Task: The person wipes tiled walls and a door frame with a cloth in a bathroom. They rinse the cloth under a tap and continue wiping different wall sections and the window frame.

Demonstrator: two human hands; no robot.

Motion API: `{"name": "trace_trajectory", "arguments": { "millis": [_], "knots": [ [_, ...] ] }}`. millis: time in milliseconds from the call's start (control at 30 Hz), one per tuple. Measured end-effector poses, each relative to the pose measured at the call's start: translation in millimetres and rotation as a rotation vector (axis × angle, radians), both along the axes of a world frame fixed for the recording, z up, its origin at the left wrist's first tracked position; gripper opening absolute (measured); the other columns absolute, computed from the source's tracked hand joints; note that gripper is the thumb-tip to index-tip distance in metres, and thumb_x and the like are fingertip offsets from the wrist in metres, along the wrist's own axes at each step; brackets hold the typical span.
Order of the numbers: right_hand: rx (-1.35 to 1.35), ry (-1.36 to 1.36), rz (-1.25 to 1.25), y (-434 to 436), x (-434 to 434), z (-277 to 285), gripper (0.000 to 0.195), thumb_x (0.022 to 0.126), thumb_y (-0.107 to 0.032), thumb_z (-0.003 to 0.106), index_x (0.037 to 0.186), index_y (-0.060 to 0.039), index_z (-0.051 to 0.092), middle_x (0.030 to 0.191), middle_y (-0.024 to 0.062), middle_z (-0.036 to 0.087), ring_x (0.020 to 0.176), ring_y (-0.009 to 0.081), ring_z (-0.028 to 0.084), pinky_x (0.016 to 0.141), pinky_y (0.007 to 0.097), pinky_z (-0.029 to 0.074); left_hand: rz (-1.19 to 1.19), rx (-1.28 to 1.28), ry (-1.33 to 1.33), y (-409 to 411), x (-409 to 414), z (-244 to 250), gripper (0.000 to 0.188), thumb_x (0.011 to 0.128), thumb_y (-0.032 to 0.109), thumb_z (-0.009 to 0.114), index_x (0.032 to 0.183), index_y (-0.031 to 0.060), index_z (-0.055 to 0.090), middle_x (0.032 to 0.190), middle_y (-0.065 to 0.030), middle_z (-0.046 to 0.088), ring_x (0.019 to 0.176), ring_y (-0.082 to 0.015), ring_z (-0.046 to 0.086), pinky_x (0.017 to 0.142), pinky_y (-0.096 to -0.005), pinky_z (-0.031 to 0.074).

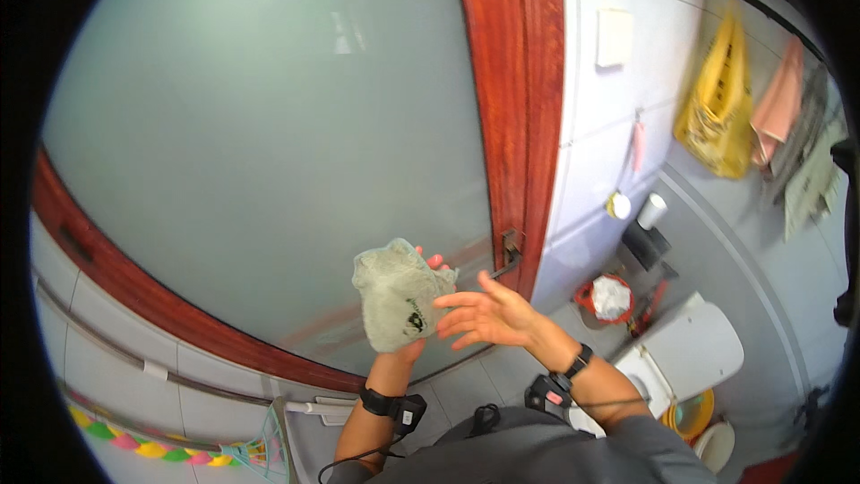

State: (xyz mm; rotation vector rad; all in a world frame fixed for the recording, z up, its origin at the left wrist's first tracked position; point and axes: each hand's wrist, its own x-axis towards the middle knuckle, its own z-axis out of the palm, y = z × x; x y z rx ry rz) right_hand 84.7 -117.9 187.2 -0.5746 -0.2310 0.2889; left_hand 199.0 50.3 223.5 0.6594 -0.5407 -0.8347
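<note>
A grey-green cloth [390, 292] with a small dark printed motif lies spread over my left hand [411, 347]. It hides most of the palm; a few fingertips show past its far right edge, and the wrist comes out below. Just right of the cloth is my right hand [487, 316], its fingers apart and pointing left, holding nothing. The fingertips are close to the cloth's edge; whether they touch it I cannot tell. Both wrists wear black straps with small devices. In front of my hands stands a frosted-glass door [282, 148] in a red-brown wooden frame [514, 94].
A lever handle [512, 259] juts from the door near my right hand. To the right are a toilet [699, 346] with its lid raised, a red lined bin [608, 299] and a yellow bucket [692, 413]. A yellow bag [719, 107] and cloths [779, 104] hang from a rail.
</note>
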Motion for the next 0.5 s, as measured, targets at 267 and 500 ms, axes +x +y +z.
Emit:
{"name": "trace_trajectory", "arguments": {
  "millis": [267, 500],
  "knots": [
    [-0.016, -0.020, -0.679, -8.1, 9.3, 11.2, 0.038, 0.103, -0.038, 0.048, 0.125, -0.0073, 0.058, 0.126, 0.0128, 0.062, 0.127, 0.0281, 0.054, 0.107, 0.0444, 0.046, 0.625, 0.671, -1.661, -39.5, -23.4, 41.6, 0.078, 0.094, 0.039, 0.068, 0.158, 0.0090, 0.034, 0.161, -0.0194, 0.033, 0.147, -0.0367, 0.035, 0.118, -0.0490, 0.032],
    [0.154, -0.693, -0.993, -77.1, 36.5, 173.4, 0.028, 0.102, -0.019, 0.054, 0.125, -0.0050, 0.059, 0.122, 0.0113, 0.062, 0.117, 0.0255, 0.058, 0.102, 0.0372, 0.051, 0.726, 0.661, -0.915, 38.4, 7.9, 3.1, 0.057, 0.092, 0.021, 0.070, 0.144, 0.0052, 0.051, 0.150, -0.0164, 0.047, 0.129, -0.0290, 0.056, 0.104, -0.0408, 0.047]
  ]
}}
